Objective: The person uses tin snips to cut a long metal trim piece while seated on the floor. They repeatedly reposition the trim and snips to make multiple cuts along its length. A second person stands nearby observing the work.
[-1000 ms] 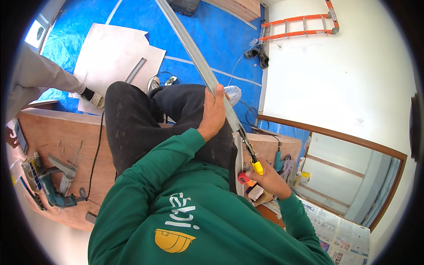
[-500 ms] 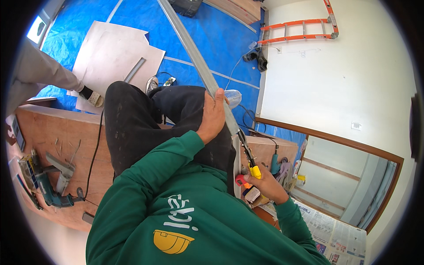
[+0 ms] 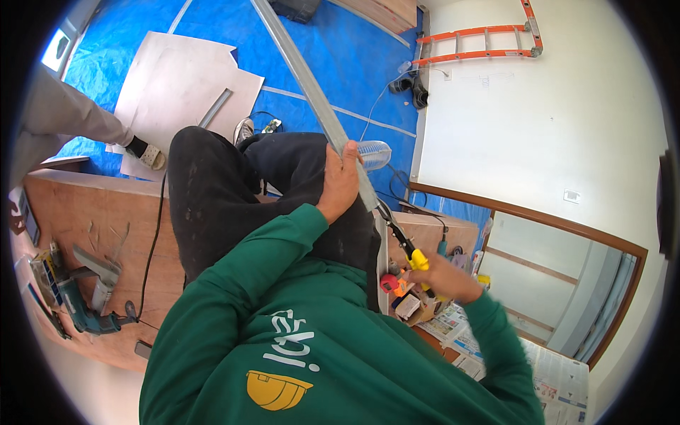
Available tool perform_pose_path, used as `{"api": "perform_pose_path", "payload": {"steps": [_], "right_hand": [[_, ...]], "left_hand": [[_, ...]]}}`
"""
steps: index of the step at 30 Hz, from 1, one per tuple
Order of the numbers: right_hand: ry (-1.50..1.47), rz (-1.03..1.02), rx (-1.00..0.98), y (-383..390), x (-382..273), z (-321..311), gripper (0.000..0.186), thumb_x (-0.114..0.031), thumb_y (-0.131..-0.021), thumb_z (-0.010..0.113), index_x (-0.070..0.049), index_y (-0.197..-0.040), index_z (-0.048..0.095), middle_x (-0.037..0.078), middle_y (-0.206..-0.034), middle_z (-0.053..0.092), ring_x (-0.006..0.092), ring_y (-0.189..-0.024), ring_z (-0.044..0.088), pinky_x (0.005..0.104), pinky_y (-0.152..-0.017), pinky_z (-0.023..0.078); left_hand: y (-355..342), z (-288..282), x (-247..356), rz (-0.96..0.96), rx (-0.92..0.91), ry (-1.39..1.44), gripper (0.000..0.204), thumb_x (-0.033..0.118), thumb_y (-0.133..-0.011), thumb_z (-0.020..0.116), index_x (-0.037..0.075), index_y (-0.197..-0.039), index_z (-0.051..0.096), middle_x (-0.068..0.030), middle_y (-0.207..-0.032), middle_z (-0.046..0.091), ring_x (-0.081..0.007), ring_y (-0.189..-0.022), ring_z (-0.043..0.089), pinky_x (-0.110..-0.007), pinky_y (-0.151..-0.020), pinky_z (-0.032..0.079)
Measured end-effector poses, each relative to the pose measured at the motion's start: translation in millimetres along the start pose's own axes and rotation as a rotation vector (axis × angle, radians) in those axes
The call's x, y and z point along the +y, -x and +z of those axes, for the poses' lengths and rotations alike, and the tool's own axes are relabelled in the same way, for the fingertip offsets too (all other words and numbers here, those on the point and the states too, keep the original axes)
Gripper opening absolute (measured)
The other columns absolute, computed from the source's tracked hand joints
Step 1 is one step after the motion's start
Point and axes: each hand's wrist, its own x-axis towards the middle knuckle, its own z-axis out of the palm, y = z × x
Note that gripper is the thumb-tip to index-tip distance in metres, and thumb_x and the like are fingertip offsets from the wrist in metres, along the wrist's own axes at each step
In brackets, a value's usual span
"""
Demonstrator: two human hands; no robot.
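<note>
A long grey metal channel [image 3: 306,81] slants from the top of the view down to my lap. My left hand [image 3: 340,183] is closed around it close to its near end, thumb on the upper face. Tin snips [image 3: 404,242] with black jaws and yellow handles meet that near end; whether the blades bite into the metal is too small to tell. My right hand [image 3: 452,278], slightly smeared by motion, grips the snips' handles, which stand apart. A clear ribbed plastic bottle [image 3: 374,154] lies just beyond my left hand.
At left, a power drill [image 3: 88,315] and other tools lie on a wooden board [image 3: 106,212]. A co-worker's leg [image 3: 78,113] stands at far left. Blue sheeting [image 3: 375,92] covers the floor. An orange ladder [image 3: 474,53] is by the wall. A red tape measure [image 3: 389,283] sits near my right hand.
My right hand has shifted a little right and upward with the snips, and their handles have spread apart. My left hand and the channel have barely moved.
</note>
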Motion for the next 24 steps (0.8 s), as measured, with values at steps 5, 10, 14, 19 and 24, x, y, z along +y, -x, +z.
{"api": "perform_pose_path", "payload": {"steps": [5,10,14,19,24], "right_hand": [[0.106,0.352,-0.314,-29.6,-67.1,-64.9,0.041,-0.035,-0.100,0.079,0.000,-0.116,0.068,0.011,-0.098,0.074,0.0194,-0.078,0.074,0.0382,-0.073,0.061],[0.310,0.586,-0.530,-72.4,-136.6,-115.9,0.039,-0.036,-0.100,0.078,0.002,-0.107,0.071,0.013,-0.095,0.075,0.0257,-0.074,0.076,0.0397,-0.066,0.063],[0.406,0.678,-0.592,-96.6,-168.5,-141.1,0.034,-0.033,-0.097,0.080,-0.001,-0.106,0.074,0.010,-0.091,0.073,0.0224,-0.070,0.074,0.0394,-0.063,0.063],[0.393,0.535,-0.597,-93.4,-109.4,-137.7,0.040,-0.039,-0.096,0.084,-0.001,-0.107,0.077,0.006,-0.090,0.072,0.0160,-0.074,0.070,0.0352,-0.063,0.058],[0.159,0.244,-0.259,-19.5,-41.9,-44.6,0.053,-0.039,-0.099,0.082,-0.002,-0.133,0.064,0.005,-0.099,0.070,0.0180,-0.089,0.066,0.0335,-0.080,0.054]], "left_hand": [[0.1,-10.3,-15.1,-0.127,0.002,0.071,0.047,0.049,-0.119,0.047,0.003,-0.116,0.050,-0.0106,-0.091,0.061,-0.0207,-0.083,0.063,-0.040,-0.077,0.053],[-3.2,-10.8,-31.1,-0.083,0.022,0.039,0.047,0.049,-0.119,0.048,0.002,-0.118,0.050,-0.0114,-0.094,0.064,-0.0230,-0.083,0.065,-0.042,-0.078,0.054],[-5.0,-9.5,-33.3,-0.049,0.014,0.042,0.045,0.049,-0.118,0.049,0.004,-0.118,0.050,-0.0088,-0.092,0.062,-0.0190,-0.081,0.065,-0.038,-0.077,0.055],[3.5,-11.7,-23.4,-0.164,0.049,-0.011,0.046,0.049,-0.118,0.049,0.004,-0.118,0.050,-0.0096,-0.092,0.062,-0.0196,-0.082,0.066,-0.039,-0.078,0.055],[8.5,-8.9,-7.5,-0.204,0.043,0.004,0.045,0.047,-0.119,0.049,0.002,-0.118,0.049,-0.0103,-0.092,0.063,-0.0206,-0.080,0.065,-0.040,-0.076,0.055]]}}
